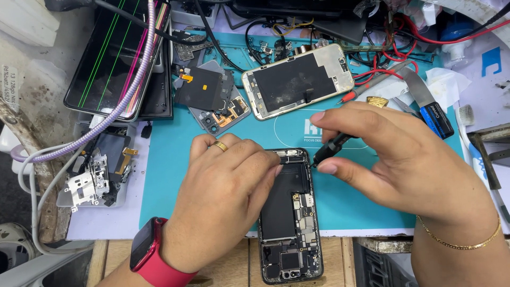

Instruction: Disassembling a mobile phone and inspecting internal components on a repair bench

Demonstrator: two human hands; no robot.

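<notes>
One opened phone (pixel 289 218), lengthwise toward viewer

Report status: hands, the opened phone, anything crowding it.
Left hand pressing down on opened phone. Right hand pinching black screwdriver, tip at phone's top edge. Second phone body lies beyond, apart.

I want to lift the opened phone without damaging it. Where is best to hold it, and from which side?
Probably grip the opened phone by its two long frame edges near the lower end, coming from the table's front edge. That end overhangs the teal mat and is free. The inside is bare circuitry, and the left hand and right hand with its screwdriver crowd the top.
</notes>
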